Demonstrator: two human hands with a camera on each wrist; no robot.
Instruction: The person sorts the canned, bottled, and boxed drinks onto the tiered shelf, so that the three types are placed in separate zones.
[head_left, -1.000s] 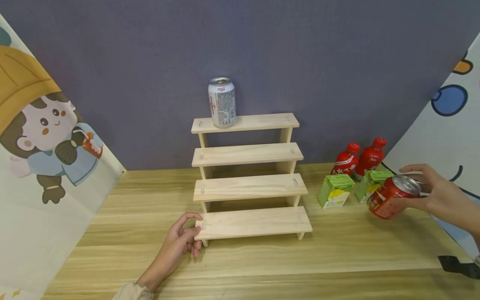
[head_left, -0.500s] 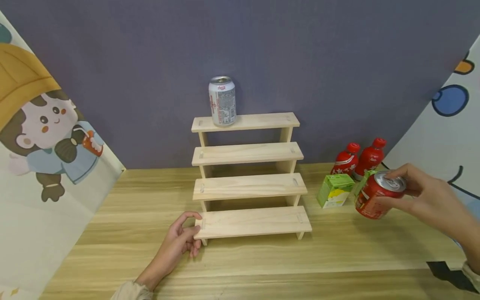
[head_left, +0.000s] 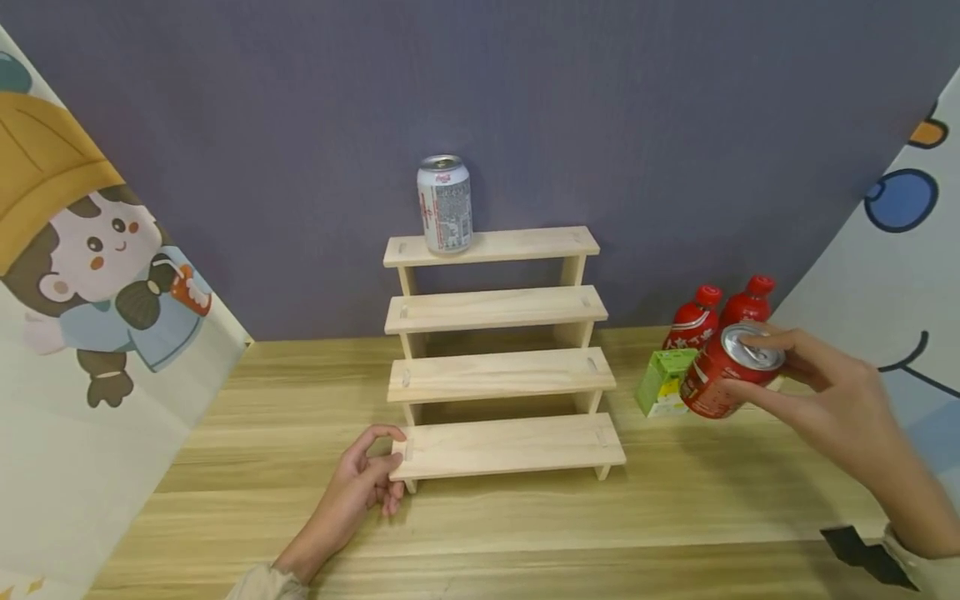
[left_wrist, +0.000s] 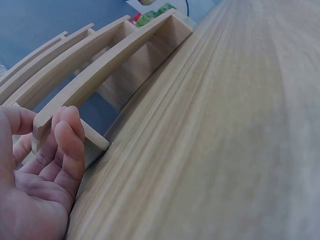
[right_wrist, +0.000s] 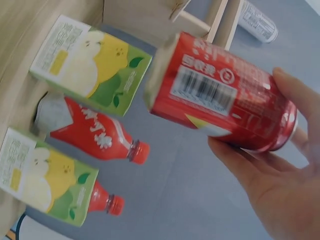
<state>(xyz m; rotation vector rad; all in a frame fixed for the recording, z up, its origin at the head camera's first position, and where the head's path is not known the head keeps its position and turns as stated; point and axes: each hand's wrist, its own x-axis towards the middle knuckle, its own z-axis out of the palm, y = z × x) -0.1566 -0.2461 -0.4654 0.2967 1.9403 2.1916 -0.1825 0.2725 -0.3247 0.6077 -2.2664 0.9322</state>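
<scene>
A wooden four-step display rack (head_left: 510, 446) stands on the table. My left hand (head_left: 367, 475) grips the left end of its lowest board; in the left wrist view the fingers (left_wrist: 70, 140) curl around the board's end. My right hand (head_left: 832, 408) holds a red soda can (head_left: 723, 375) near its top, tilted, right of the rack. In the right wrist view the can's barcode side (right_wrist: 205, 92) shows. A white soda can (head_left: 446, 204) is upright on the top board, toward the left.
Two red-capped bottles, one nearer (head_left: 690, 325) and one farther right (head_left: 746, 304), stand by the back wall. A green juice carton (head_left: 663, 379) is before them; a second carton (right_wrist: 47, 177) shows in the right wrist view. Printed panels (head_left: 97, 483) flank the table.
My right hand has moved left and slightly back with the red can, which now covers the right-hand carton in the head view. The left hand has stayed on the rack.
</scene>
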